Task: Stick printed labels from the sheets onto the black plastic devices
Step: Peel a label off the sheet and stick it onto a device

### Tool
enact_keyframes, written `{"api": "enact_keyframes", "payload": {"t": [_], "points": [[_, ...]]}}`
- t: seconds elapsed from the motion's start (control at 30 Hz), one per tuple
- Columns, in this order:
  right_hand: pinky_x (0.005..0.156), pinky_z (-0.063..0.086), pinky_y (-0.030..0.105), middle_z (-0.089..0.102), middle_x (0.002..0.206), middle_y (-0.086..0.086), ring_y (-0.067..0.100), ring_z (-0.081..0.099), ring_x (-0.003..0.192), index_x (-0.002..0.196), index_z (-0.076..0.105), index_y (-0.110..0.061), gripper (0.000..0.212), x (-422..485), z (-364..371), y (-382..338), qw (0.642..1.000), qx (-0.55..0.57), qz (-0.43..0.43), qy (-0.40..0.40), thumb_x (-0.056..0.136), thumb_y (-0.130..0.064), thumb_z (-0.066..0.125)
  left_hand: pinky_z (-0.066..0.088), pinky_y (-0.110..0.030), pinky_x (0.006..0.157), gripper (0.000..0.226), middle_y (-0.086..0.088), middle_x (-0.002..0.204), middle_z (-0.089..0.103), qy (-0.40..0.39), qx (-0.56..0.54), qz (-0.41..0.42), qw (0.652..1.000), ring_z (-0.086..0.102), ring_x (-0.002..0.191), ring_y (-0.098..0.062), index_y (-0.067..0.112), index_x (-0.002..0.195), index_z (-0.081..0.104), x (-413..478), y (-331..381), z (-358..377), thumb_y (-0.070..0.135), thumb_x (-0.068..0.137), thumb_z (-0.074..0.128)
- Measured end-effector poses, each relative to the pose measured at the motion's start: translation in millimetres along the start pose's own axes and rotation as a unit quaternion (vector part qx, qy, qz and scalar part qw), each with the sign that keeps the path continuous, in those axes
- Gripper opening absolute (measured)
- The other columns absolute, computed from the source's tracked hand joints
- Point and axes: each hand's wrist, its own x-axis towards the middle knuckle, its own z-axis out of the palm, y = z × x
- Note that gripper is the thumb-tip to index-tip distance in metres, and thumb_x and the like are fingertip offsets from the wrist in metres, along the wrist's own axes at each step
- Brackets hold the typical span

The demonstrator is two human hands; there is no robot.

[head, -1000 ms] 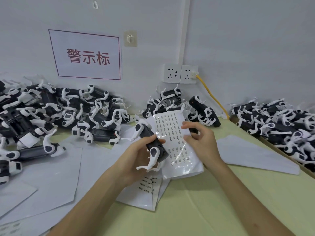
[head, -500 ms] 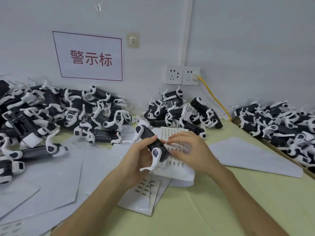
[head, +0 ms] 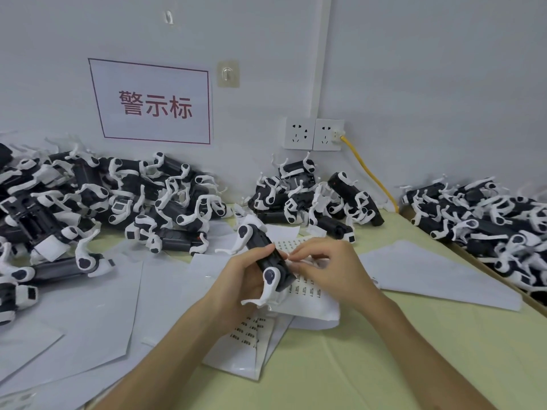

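My left hand [head: 241, 281] grips a black plastic device [head: 268, 255] with white curved clips, held tilted above the table. My right hand [head: 331, 270] lies over a label sheet [head: 307, 294] printed with rows of small labels, its thumb and fingertips pinched together right beside the device's upper side. What they pinch is too small to make out. A second label sheet [head: 251, 329] lies beneath, partly covered by my left wrist.
Heaps of the same black-and-white devices lie at the left [head: 88, 208], against the wall in the middle [head: 310, 199] and at the right [head: 488, 220]. Blank white backing sheets [head: 88, 315] cover the yellow-green table [head: 414, 350]. A yellow cable [head: 370, 173] runs from the wall socket.
My right hand lowered the raised label sheet onto the table and moved left to the device. The left hand kept hold of the device.
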Motion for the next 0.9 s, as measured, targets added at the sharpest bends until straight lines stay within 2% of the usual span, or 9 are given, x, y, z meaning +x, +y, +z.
{"api": "enact_keyframes", "payload": {"t": [0.13, 0.23, 0.33, 0.43, 0.57, 0.63, 0.73, 0.83, 0.9], "points": [[0.074, 0.053, 0.018, 0.075, 0.085, -0.019, 0.004, 0.070, 0.087, 0.081, 0.082, -0.029, 0.012, 0, 2, -1, 1.000, 0.005, -0.005, 0.007, 0.075, -0.022, 0.090, 0.060, -0.030, 0.064, 0.027, -0.017, 0.084, 0.071, 0.017, -0.021, -0.003, 1.000, 0.073, 0.076, -0.025, -0.002, 0.088, 0.073, 3, 0, 1, 0.024, 0.079, 0.069], [0.074, 0.056, 0.026, 0.075, 0.083, -0.015, 0.005, 0.071, 0.084, 0.075, 0.078, -0.034, 0.018, 0, 2, -1, 1.000, 0.009, 0.011, 0.006, 0.074, -0.021, 0.090, 0.060, -0.032, 0.065, 0.025, -0.017, 0.083, 0.068, 0.026, -0.026, -0.010, 0.999, 0.072, 0.074, -0.026, -0.001, 0.081, 0.075, 7, -4, 0, 0.024, 0.074, 0.072], [0.078, 0.056, 0.033, 0.075, 0.083, -0.013, 0.006, 0.071, 0.084, 0.074, 0.078, -0.031, 0.016, 1, 2, -2, 0.999, 0.014, 0.039, -0.004, 0.074, -0.021, 0.090, 0.060, -0.033, 0.066, 0.028, -0.017, 0.085, 0.067, 0.029, -0.017, -0.015, 0.999, 0.071, 0.076, -0.027, -0.001, 0.085, 0.074, 9, -6, -2, 0.025, 0.072, 0.074], [0.083, 0.056, 0.032, 0.074, 0.089, -0.015, 0.004, 0.069, 0.088, 0.079, 0.079, -0.026, 0.013, 1, 2, -2, 0.999, 0.013, 0.050, -0.003, 0.074, -0.021, 0.090, 0.058, -0.034, 0.071, 0.028, -0.014, 0.086, 0.070, 0.036, 0.038, -0.027, 0.998, 0.071, 0.077, -0.026, 0.005, 0.088, 0.074, 8, -8, -4, 0.026, 0.070, 0.080], [0.083, 0.055, 0.034, 0.073, 0.087, -0.015, 0.003, 0.068, 0.088, 0.081, 0.079, -0.024, 0.011, 1, 3, -4, 0.999, 0.009, 0.047, -0.004, 0.077, -0.020, 0.089, 0.058, -0.029, 0.063, 0.037, -0.010, 0.086, 0.072, 0.056, 0.078, -0.018, 0.995, 0.070, 0.074, -0.022, 0.011, 0.090, 0.072, 9, -11, -6, 0.036, 0.065, 0.081], [0.084, 0.056, 0.036, 0.074, 0.085, -0.012, 0.004, 0.069, 0.086, 0.079, 0.078, -0.026, 0.011, 1, 3, -5, 0.998, 0.017, 0.063, -0.008, 0.077, -0.021, 0.088, 0.061, -0.038, 0.078, 0.041, -0.012, 0.085, 0.072, 0.066, 0.084, -0.009, 0.994, 0.070, 0.076, -0.024, 0.012, 0.087, 0.075, 14, -12, -7, 0.038, 0.057, 0.086], [0.089, 0.056, 0.037, 0.076, 0.086, -0.010, 0.003, 0.070, 0.088, 0.073, 0.075, -0.026, 0.017, 0, 2, -6, 0.996, 0.027, 0.082, -0.026, 0.077, -0.014, 0.087, 0.052, -0.053, 0.100, 0.041, -0.011, 0.084, 0.073, 0.058, 0.105, -0.020, 0.993, 0.070, 0.077, -0.025, 0.016, 0.082, 0.079, 20, -15, -11, 0.040, 0.050, 0.089], [0.090, 0.055, 0.035, 0.076, 0.087, -0.011, 0.003, 0.071, 0.088, 0.066, 0.073, -0.030, 0.027, -1, 2, -6, 0.995, 0.028, 0.088, -0.039, 0.077, -0.008, 0.086, 0.047, -0.056, 0.106, 0.060, -0.010, 0.086, 0.074, 0.057, 0.131, -0.032, 0.989, 0.071, 0.079, -0.026, 0.018, 0.087, 0.080, 24, -18, -16, 0.050, 0.039, 0.096], [0.087, 0.055, 0.031, 0.076, 0.085, -0.012, 0.001, 0.071, 0.087, 0.072, 0.074, -0.030, 0.023, -1, 3, -6, 0.995, 0.023, 0.085, -0.037, 0.077, -0.011, 0.086, 0.047, -0.055, 0.105, 0.065, -0.010, 0.088, 0.075, 0.058, 0.143, -0.035, 0.987, 0.072, 0.081, -0.026, 0.018, 0.088, 0.081, 25, -19, -20, 0.055, 0.036, 0.096]]}}
